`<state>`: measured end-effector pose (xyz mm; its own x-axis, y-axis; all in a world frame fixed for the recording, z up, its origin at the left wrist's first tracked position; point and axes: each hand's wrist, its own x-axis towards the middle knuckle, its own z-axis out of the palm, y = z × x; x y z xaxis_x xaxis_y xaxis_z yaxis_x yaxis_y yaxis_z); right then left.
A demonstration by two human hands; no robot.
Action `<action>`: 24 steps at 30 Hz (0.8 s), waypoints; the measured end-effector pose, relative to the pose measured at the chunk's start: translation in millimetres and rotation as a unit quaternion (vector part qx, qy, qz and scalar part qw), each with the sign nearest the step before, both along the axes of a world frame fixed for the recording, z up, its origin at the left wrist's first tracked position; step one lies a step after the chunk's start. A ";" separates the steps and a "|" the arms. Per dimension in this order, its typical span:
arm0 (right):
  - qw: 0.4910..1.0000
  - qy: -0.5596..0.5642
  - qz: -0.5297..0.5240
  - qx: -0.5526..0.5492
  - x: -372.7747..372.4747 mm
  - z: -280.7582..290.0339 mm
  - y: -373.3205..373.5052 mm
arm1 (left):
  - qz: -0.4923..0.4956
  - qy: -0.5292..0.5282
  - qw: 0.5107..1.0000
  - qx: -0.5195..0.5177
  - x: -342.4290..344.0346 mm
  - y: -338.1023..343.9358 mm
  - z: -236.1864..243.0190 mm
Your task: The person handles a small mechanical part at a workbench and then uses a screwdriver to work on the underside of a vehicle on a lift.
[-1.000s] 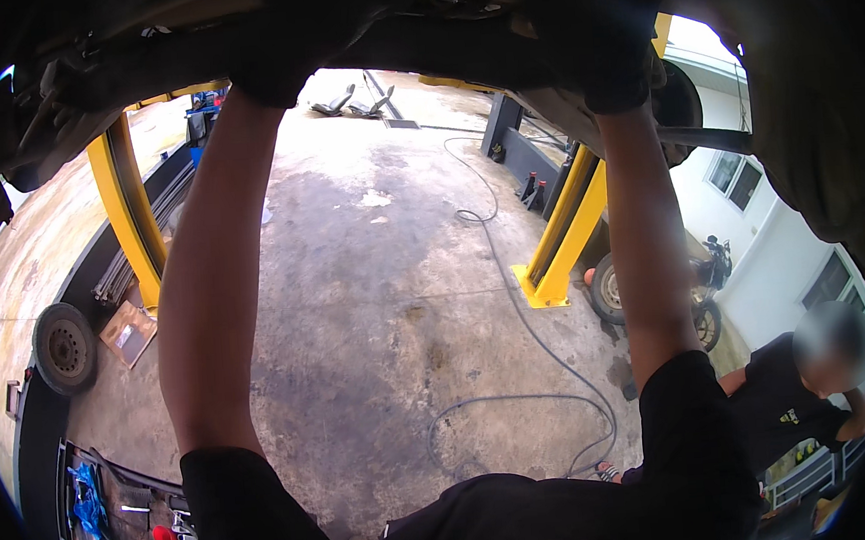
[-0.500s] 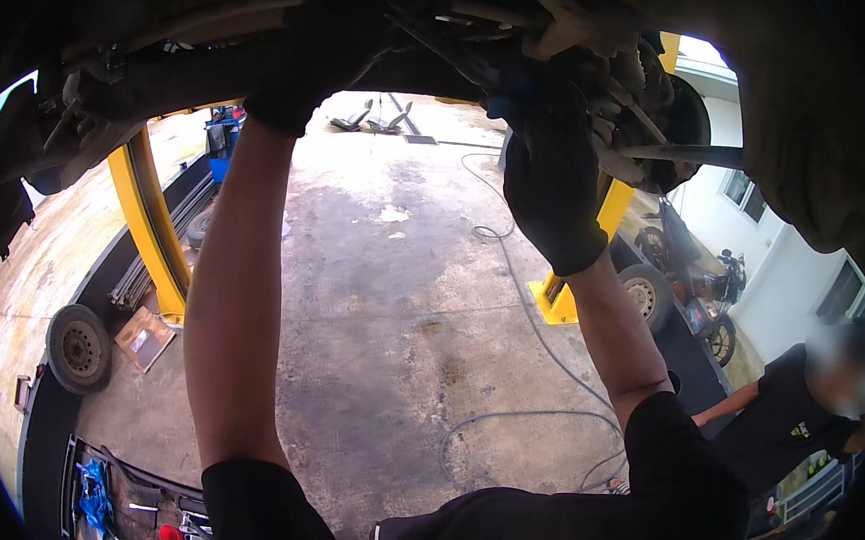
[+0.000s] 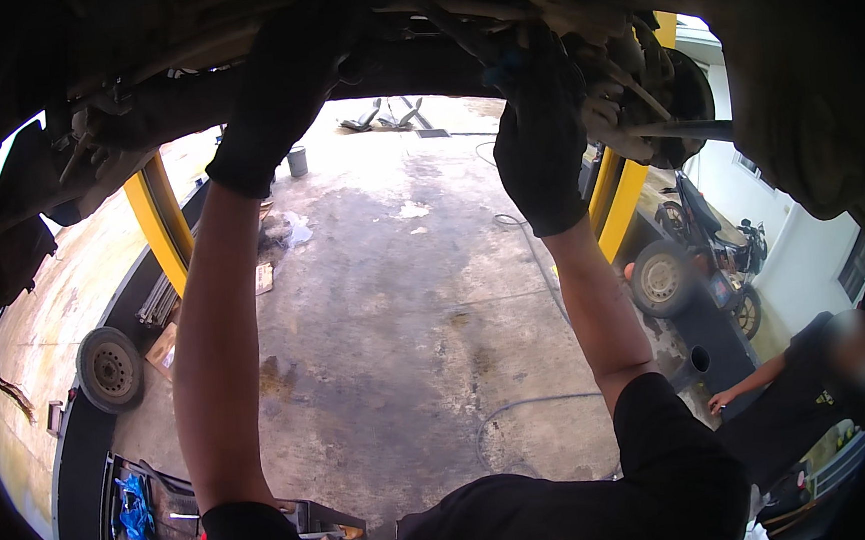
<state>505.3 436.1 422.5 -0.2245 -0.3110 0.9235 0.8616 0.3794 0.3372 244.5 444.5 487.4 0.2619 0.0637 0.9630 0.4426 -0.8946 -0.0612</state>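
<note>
Both of my arms reach up to the dark underside of a raised vehicle (image 3: 408, 66). My left hand (image 3: 275, 95), in a black glove, is up against the underparts left of centre; its fingers vanish in shadow. Right of centre, my right hand (image 3: 541, 147), also black-gloved, is raised with its fingers curled round something I cannot make out. By those fingers shows a small bluish patch (image 3: 507, 67), and a dark bar-like part (image 3: 458, 35) slants up and left from there. To the right of this hand sit a rod (image 3: 679, 130) and a round dark wheel-hub part (image 3: 692, 101).
Yellow lift posts (image 3: 160, 219) stand on both sides. Wheels lie left (image 3: 111, 370) and right (image 3: 660, 279). A tool tray (image 3: 108, 508) with wrenches is lower left. A co-worker (image 3: 792, 395) stands at right, near a motorcycle (image 3: 716, 235). A hose (image 3: 532, 403) crosses the floor.
My view has shifted, bringing a bucket and a white round item on the floor into sight. My left hand sits lower and further left; my right hand stays at the same underparts.
</note>
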 end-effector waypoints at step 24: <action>0.984 -0.017 0.009 -0.179 12.4 2.7 -43.5 | 0.109 0.092 0.956 0.257 26.8 2.7 -9.1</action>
